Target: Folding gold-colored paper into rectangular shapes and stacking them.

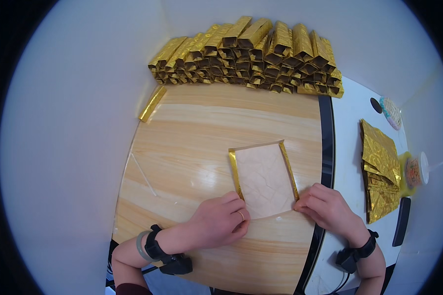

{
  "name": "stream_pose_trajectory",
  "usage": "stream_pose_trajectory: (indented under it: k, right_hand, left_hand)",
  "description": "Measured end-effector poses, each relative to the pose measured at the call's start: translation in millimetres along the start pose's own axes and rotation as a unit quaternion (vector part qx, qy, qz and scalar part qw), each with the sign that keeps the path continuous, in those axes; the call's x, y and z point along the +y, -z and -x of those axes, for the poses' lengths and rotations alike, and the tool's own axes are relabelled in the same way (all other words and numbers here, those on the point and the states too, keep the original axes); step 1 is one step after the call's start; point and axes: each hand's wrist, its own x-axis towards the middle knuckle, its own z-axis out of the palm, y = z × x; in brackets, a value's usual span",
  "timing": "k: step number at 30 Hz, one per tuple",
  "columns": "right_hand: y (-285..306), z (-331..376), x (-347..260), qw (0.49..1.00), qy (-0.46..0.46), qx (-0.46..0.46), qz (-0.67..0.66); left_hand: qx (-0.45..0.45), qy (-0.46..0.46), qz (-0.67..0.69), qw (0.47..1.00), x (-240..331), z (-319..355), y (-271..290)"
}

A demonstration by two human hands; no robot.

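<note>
A sheet of gold foil paper [266,179] lies pale side up on the wooden table. Its left, right and far edges are folded up, and gold strips show along the two sides. At its near left corner, my left hand [219,220] has its fingers closed on the folded edge. My right hand [324,206] pinches the near right corner between thumb and fingers. The near edge of the sheet lies flat between both hands.
Folded gold paper tubes [251,59] are piled along the back wall. One thin gold strip [152,104] lies at the left edge. On the white side table [347,115] sit a stack of gold sheets [380,172], a lidded tub [416,169] and a dark flat object [401,222].
</note>
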Motion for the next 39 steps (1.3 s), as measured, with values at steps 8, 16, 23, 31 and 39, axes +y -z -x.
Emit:
stream_pose_trajectory:
  k: [8,16,23,31,39]
  right_hand:
    - [-6.5,-3.1,-3.3,0.998,-0.060,0.010,-0.015]
    - [-3.1,-8.4,-17.7,0.986,-0.163,-0.003,-0.040]
    - [-6.3,-6.8,-16.7,0.988,-0.147,0.013,-0.036]
    - [-8.7,-8.7,-16.1,0.989,-0.147,0.031,-0.011]
    - [-11.7,-9.2,-16.6,0.989,-0.146,0.028,0.009]
  left_hand:
    - [-0.003,0.115,0.037,0.993,11.0,-2.0,3.1]
    - [-0.028,0.201,0.058,0.978,14.9,-6.8,8.3]
    - [0.015,0.163,0.049,0.985,10.2,-2.2,2.4]
    - [-0.026,0.253,0.074,0.964,13.1,-5.9,7.2]
    - [-0.054,0.174,0.016,0.983,13.2,-7.8,3.6]
